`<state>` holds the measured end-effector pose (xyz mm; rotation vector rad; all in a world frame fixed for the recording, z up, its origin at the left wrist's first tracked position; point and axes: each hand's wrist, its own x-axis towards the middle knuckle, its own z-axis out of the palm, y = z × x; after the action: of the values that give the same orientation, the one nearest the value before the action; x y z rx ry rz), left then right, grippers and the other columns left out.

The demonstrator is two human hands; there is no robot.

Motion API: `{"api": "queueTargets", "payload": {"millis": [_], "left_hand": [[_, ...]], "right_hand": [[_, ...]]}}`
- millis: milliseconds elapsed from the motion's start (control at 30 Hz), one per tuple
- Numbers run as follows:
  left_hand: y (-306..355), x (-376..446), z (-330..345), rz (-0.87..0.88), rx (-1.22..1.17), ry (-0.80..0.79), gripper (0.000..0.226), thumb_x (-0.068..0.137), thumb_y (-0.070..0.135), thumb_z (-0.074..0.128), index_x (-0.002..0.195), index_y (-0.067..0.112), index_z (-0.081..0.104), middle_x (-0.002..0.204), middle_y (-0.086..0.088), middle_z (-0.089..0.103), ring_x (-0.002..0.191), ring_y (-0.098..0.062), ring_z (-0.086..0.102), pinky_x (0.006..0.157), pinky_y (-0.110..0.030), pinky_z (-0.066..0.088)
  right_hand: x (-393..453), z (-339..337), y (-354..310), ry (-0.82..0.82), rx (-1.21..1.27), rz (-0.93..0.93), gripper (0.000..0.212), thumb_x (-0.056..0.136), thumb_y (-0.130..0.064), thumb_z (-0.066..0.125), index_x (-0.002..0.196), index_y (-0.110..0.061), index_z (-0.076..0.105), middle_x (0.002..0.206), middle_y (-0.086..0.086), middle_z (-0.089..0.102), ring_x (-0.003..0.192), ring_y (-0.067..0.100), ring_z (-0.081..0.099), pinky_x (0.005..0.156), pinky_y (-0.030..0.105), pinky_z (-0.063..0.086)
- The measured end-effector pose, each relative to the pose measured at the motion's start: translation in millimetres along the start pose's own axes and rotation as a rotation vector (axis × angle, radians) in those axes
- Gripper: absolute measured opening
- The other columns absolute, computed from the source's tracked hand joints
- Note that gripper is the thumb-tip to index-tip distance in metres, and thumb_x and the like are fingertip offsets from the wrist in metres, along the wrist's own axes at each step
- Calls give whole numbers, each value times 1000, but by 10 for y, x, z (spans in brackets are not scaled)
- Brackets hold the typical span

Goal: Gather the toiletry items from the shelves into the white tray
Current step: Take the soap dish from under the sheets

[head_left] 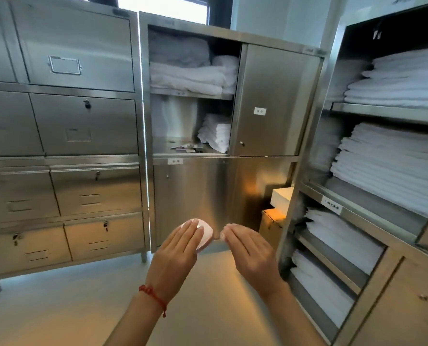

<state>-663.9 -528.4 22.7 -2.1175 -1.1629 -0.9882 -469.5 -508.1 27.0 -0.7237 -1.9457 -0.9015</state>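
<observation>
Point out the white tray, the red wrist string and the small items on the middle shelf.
white tray (pixel 206 232): head view, top face.
red wrist string (pixel 153 294): head view, band on left wrist.
small items (pixel 185 148): head view, middle of scatter.

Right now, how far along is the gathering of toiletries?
Nothing looks gathered: no white tray is in view. In hand: the left hand holds a small white rounded object; the right hand pinches something tiny. Left: small packets still lie on the middle cabinet's shelf.
</observation>
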Motion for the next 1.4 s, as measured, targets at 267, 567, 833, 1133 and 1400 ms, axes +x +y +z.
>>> {"api": "queueTargets", "payload": {"millis": [267, 567, 833, 1133, 1400], "left_hand": [[164, 314, 240, -24, 71, -2, 65, 41, 8, 92, 101, -4, 70, 105, -20, 69, 95, -32, 67, 76, -43, 54], [349, 618, 545, -45, 115, -1, 66, 39, 9, 93, 101, -3, 70, 103, -19, 69, 94, -32, 68, 74, -42, 55], [246, 893, 887, -23, 106, -4, 68, 39, 12, 93, 102, -1, 70, 105, -18, 69, 94, -31, 68, 75, -41, 55], [-258, 1195, 1382, -14, 87, 19, 66, 39, 8, 93, 101, -2, 71, 104, -19, 69, 93, -31, 68, 73, -42, 57], [-1022, 1598, 1831, 13, 76, 72, 64, 39, 1, 92, 99, -3, 71, 103, -19, 69, 93, -30, 68, 68, -44, 58]], "right_hand": [[-52, 186, 483, 21, 75, -44, 34, 71, -17, 81, 101, -5, 73, 98, 10, 73, 93, 21, 70, 70, 35, 60], [-148, 321, 986, 57, 108, -61, 29, 75, -19, 75, 101, -6, 74, 98, 9, 73, 93, 22, 70, 71, 35, 60], [-130, 543, 1321, 74, 109, -39, 30, 72, -20, 76, 99, -6, 74, 97, 9, 73, 92, 22, 70, 71, 36, 60], [108, 1115, 1619, 67, 68, -47, 38, 64, -22, 85, 97, -6, 74, 95, 8, 73, 90, 21, 71, 74, 33, 59], [498, 1912, 1898, 67, 59, -29, 42, 59, -20, 89, 95, -5, 75, 93, 9, 73, 88, 22, 71, 70, 33, 60]]}}
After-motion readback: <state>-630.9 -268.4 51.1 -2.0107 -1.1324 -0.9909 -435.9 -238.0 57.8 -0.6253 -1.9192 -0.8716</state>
